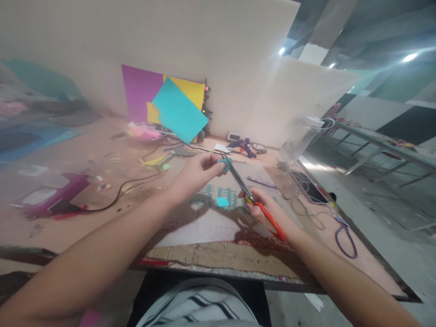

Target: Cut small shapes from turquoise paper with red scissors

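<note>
My left hand [204, 170] pinches a small teal piece of craft sheet [225, 164] between thumb and fingers, above the middle of the table. My right hand [260, 204] grips a pair of scissors [240, 179] with orange handles, their blades pointing up and left. The blades meet the right edge of the teal piece; whether they are parted or closed on it I cannot tell. Below lies a loose turquoise square [222, 201] on a white printed sheet [200, 229] with green lettering.
Purple, yellow and turquoise sheets [180, 109] lean against the back board. A purple glue gun [51, 195] lies left with its cord trailing toward the middle; another glue gun [243, 146] is at the back. A phone [308, 187] and purple cord loop [345, 240] lie near the right edge.
</note>
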Available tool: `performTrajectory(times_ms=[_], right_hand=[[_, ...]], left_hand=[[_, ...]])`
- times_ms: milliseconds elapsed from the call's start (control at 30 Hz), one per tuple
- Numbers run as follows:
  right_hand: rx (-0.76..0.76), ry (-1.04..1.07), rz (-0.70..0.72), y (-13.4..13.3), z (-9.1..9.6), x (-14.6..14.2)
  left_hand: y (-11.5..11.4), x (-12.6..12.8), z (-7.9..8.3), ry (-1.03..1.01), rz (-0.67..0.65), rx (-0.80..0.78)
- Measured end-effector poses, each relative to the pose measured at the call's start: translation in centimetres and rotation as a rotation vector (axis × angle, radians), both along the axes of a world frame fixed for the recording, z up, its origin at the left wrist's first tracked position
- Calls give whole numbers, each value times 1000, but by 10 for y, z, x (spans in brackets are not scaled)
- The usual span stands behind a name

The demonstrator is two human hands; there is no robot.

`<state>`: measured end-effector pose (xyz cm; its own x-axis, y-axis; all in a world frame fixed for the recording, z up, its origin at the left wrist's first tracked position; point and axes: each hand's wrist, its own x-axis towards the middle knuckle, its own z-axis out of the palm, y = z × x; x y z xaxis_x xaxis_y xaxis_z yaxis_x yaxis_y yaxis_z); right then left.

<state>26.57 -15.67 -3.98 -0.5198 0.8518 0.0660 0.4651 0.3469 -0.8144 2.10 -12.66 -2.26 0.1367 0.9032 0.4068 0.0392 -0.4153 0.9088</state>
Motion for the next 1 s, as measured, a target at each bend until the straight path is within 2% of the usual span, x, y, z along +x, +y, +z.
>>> performTrajectory(times_ms=[133,300,700,1000], right_hand=[[-86,78,84,0,4,2],[-105,96,151,-2,6,3],[-149,172,194,2,-6,7],[-128,172,189,0,-2,5]], left_hand=[[0,1,-1,-21,-2,39],[-1,1,-2,2,2,56],[-2,4,-2,23,-12,60],[-3,6,-1,15,-39,66]])
